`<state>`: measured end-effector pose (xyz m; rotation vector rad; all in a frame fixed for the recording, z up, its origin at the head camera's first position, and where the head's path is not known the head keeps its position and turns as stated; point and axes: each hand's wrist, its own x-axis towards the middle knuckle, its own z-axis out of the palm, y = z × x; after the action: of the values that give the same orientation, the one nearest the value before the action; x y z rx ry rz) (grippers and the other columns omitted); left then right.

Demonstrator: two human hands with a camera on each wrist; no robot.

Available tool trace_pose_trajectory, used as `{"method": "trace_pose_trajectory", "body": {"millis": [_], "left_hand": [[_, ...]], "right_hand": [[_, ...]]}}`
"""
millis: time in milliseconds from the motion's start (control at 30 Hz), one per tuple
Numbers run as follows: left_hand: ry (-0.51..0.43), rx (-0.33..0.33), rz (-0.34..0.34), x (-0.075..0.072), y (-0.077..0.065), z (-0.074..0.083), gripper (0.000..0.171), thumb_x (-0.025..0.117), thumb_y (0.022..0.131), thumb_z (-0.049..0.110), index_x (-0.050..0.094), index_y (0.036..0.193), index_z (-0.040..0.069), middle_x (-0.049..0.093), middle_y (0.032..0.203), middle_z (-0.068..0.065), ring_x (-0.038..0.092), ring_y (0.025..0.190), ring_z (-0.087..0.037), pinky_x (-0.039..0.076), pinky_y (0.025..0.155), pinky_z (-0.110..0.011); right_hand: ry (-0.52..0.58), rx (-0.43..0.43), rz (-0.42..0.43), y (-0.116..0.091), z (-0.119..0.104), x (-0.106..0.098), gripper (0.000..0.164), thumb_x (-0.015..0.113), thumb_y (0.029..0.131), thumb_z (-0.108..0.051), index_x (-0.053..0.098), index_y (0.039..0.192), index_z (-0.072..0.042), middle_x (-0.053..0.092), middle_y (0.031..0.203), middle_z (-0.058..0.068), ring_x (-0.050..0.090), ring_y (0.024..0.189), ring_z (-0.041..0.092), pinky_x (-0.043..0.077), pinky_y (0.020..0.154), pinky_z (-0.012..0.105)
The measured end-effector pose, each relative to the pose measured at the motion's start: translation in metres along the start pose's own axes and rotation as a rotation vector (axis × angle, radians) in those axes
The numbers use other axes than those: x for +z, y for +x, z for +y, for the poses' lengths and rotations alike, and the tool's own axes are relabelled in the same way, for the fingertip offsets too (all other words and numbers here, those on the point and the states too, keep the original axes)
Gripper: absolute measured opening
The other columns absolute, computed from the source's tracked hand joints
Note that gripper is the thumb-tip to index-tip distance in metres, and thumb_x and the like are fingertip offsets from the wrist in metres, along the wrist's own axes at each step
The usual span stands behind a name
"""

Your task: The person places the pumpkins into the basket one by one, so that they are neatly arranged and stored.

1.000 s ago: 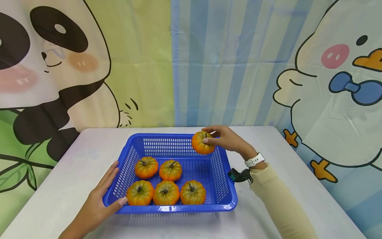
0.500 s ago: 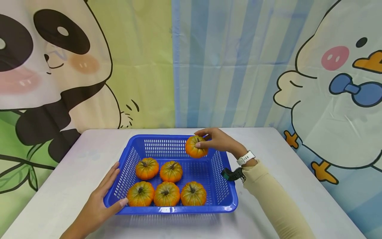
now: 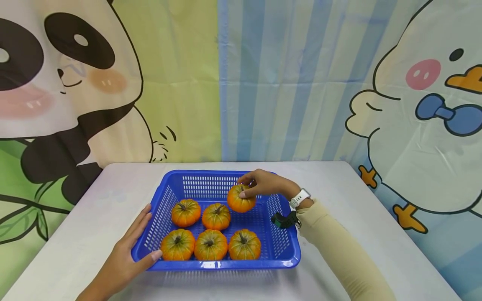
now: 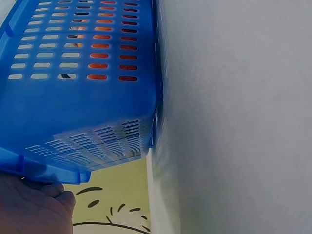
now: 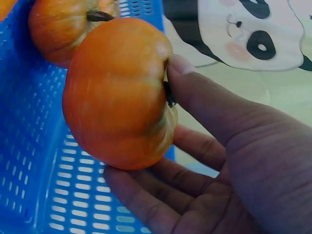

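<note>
A small orange-and-green pumpkin (image 3: 237, 202) is held by its top in my right hand (image 3: 268, 184), over the back middle of the blue plastic basket (image 3: 263, 264). In the right wrist view, the thumb presses beside the stem of this pumpkin (image 5: 114, 97) while the fingers support its side. Several like pumpkins sit below: a front row of three, including the middle pumpkin (image 3: 211, 244), and two behind, including the left pumpkin (image 3: 185, 213). My left hand (image 3: 122, 253) rests at the basket's front left corner, fingers straight along the side and thumb on the rim.
The basket stands on a white table (image 3: 320, 175). A cloth backdrop (image 3: 271, 104) with a printed panda and a white bird hangs behind. My right wrist carries a white band (image 3: 300, 198) and a dark strapped device (image 3: 284, 219), which overlaps the basket's right wall.
My right hand has moved left and lower with the pumpkin, from the back right of the basket towards its middle. The left hand and the other pumpkins keep their places.
</note>
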<state>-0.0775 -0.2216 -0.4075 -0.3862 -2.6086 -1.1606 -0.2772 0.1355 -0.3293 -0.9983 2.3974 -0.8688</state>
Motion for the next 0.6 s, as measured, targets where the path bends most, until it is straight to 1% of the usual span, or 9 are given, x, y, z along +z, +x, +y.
{"method": "trace_pose_trajectory", "body": {"millis": [100, 167, 233, 300, 400, 433, 600], "left_hand": [[0.002, -0.006, -0.002, 0.0001, -0.0001, 0.0, 0.088, 0.073, 0.084, 0.023, 0.023, 0.156, 0.015, 0.012, 0.162, 0.003, 0.024, 0.142, -0.036, 0.028, 0.094, -0.01], [0.0, 0.0, -0.001, 0.0006, -0.0002, 0.0, 0.088, 0.074, 0.084, 0.023, 0.023, 0.156, 0.015, 0.012, 0.162, 0.002, 0.024, 0.142, -0.036, 0.027, 0.094, -0.01], [0.002, 0.004, 0.004, 0.001, 0.0, 0.0005, 0.088, 0.074, 0.084, 0.023, 0.024, 0.156, 0.016, 0.013, 0.162, 0.003, 0.023, 0.143, -0.032, 0.027, 0.094, -0.009], [0.003, 0.015, 0.01, 0.0008, -0.0001, 0.0005, 0.088, 0.074, 0.083, 0.022, 0.025, 0.156, 0.015, 0.014, 0.162, 0.002, 0.023, 0.144, -0.029, 0.027, 0.094, -0.008], [0.004, 0.021, 0.016, 0.0006, 0.0, 0.0006, 0.088, 0.075, 0.083, 0.022, 0.025, 0.155, 0.015, 0.014, 0.162, 0.003, 0.023, 0.144, -0.024, 0.027, 0.094, -0.008], [0.006, 0.023, 0.016, 0.0004, 0.0, 0.0005, 0.088, 0.075, 0.083, 0.021, 0.025, 0.155, 0.015, 0.014, 0.162, 0.003, 0.023, 0.144, -0.024, 0.027, 0.094, -0.008], [0.011, 0.011, 0.009, 0.0005, 0.0, 0.0002, 0.088, 0.074, 0.083, 0.023, 0.025, 0.155, 0.013, 0.014, 0.162, 0.001, 0.026, 0.141, -0.037, 0.029, 0.093, -0.01]], "right_hand": [[-0.033, 0.036, -0.051, 0.0045, -0.0006, 0.0054, 0.055, 0.071, 0.09, -0.031, 0.056, 0.136, -0.004, 0.061, 0.124, 0.011, 0.06, 0.11, 0.026, 0.054, 0.083, 0.03], [-0.041, 0.066, -0.076, 0.0056, -0.0004, 0.0078, 0.053, 0.072, 0.089, -0.03, 0.058, 0.134, -0.006, 0.06, 0.124, 0.01, 0.06, 0.11, 0.025, 0.054, 0.083, 0.029], [-0.051, 0.087, -0.088, 0.0058, -0.0002, 0.0092, 0.049, 0.073, 0.089, -0.029, 0.061, 0.131, -0.008, 0.061, 0.124, 0.008, 0.059, 0.111, 0.024, 0.054, 0.082, 0.028], [-0.062, 0.097, -0.098, 0.0056, -0.0005, 0.0096, 0.046, 0.074, 0.088, -0.028, 0.063, 0.128, -0.01, 0.061, 0.122, 0.006, 0.059, 0.11, 0.023, 0.054, 0.081, 0.027], [-0.086, 0.086, -0.113, 0.0057, 0.0001, 0.0097, 0.043, 0.074, 0.088, -0.028, 0.064, 0.126, -0.011, 0.063, 0.119, 0.004, 0.058, 0.109, 0.021, 0.054, 0.081, 0.028], [-0.095, 0.08, -0.119, 0.0058, 0.0001, 0.0096, 0.043, 0.074, 0.088, -0.028, 0.065, 0.126, -0.011, 0.063, 0.118, 0.004, 0.058, 0.108, 0.021, 0.054, 0.083, 0.029], [-0.106, 0.115, -0.158, 0.0052, 0.001, 0.0106, 0.042, 0.075, 0.086, -0.031, 0.066, 0.124, -0.015, 0.063, 0.111, -0.002, 0.056, 0.105, 0.019, 0.051, 0.088, 0.033]]}}
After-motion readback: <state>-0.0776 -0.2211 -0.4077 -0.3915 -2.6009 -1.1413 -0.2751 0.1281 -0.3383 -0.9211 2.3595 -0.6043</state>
